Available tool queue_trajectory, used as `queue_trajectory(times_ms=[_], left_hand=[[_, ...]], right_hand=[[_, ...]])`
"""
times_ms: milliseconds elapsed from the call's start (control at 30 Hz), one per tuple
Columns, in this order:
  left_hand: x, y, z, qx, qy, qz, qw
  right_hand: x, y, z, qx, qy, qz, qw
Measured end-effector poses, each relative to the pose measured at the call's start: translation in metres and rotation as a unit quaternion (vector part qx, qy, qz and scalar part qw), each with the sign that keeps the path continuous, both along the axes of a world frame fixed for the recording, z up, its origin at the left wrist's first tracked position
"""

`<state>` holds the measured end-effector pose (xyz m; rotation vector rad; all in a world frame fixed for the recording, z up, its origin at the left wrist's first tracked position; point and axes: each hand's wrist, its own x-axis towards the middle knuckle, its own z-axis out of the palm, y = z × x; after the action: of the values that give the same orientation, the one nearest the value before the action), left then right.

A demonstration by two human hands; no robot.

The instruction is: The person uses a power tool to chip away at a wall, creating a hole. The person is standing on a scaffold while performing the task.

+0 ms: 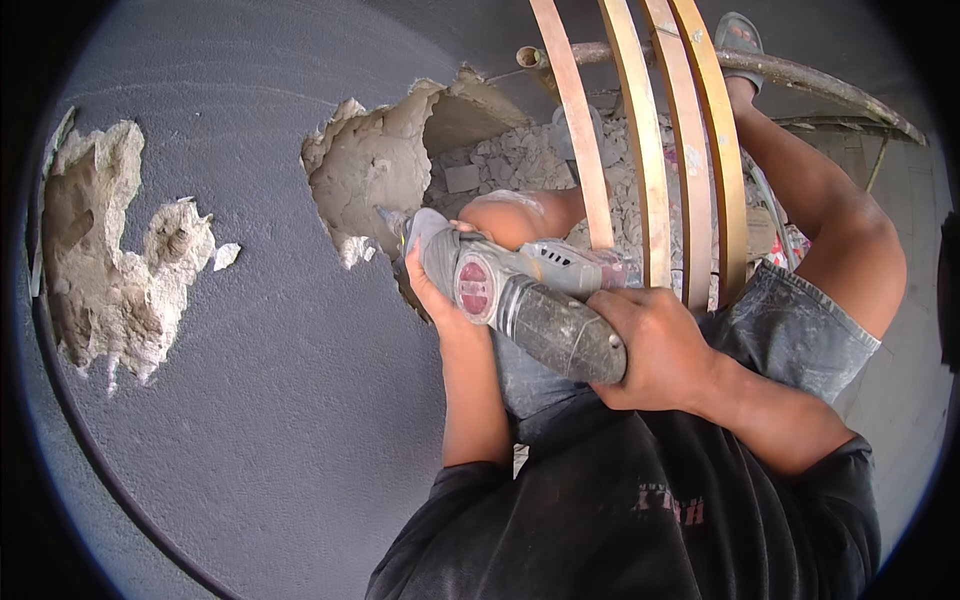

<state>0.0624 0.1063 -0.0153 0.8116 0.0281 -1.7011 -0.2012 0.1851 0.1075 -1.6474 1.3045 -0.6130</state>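
Observation:
I hold a dusty grey and black rotary hammer (pixel 545 325) with a round red part on its side. My right hand (pixel 655 345) is wrapped round its rear end. My left hand (pixel 432 285) grips the front of the tool, its fingers partly hidden behind it. A short bit (pixel 388 217) points up and left, at the lower edge of a broken hollow (pixel 365 170) in the dark grey wall (pixel 310 430). I cannot tell if the tip touches the wall. Behind the tool lies a heap of grey rubble (pixel 510 160).
Several wooden slats (pixel 640 130) rise just beyond my right hand. A rusty metal pole (pixel 820 85) crosses behind them. Another rough broken patch (pixel 110 250) marks the wall at left, with a black cable (pixel 85 440) curving below. My bent legs flank the slats; a sandalled foot (pixel 738 45) shows far right.

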Motion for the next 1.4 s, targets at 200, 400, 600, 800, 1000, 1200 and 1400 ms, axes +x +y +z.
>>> queue_trajectory(times_ms=[200,400,600,800,1000,1200,1400], left_hand=[[0.003,-0.007,-0.003,-0.004,-0.002,0.011,1.0],[0.005,-0.017,-0.018,-0.004,-0.013,-0.007,1.0],[0.014,-0.011,-0.02,-0.016,-0.022,-0.019,0.999],[0.009,-0.023,-0.02,-0.01,-0.05,-0.01,0.999],[0.016,-0.029,-0.025,0.004,-0.049,0.014,0.999],[0.022,-0.017,-0.025,-0.041,-0.032,-0.028,0.998],[0.013,-0.022,-0.013,-0.005,-0.004,0.037,0.999]], right_hand=[[-0.002,-0.016,0.005,-0.037,0.029,0.008,0.999],[-0.003,-0.019,-0.01,-0.035,0.029,0.008,0.999],[0.001,-0.021,-0.002,-0.001,0.034,0.011,0.999],[0.005,-0.028,-0.005,-0.02,0.039,-0.003,0.999],[0.009,-0.031,0.003,0.003,0.047,0.0,0.999],[0.021,-0.015,0.003,0.015,0.048,0.006,0.999],[0.03,-0.024,-0.002,0.002,0.054,0.011,0.998]])
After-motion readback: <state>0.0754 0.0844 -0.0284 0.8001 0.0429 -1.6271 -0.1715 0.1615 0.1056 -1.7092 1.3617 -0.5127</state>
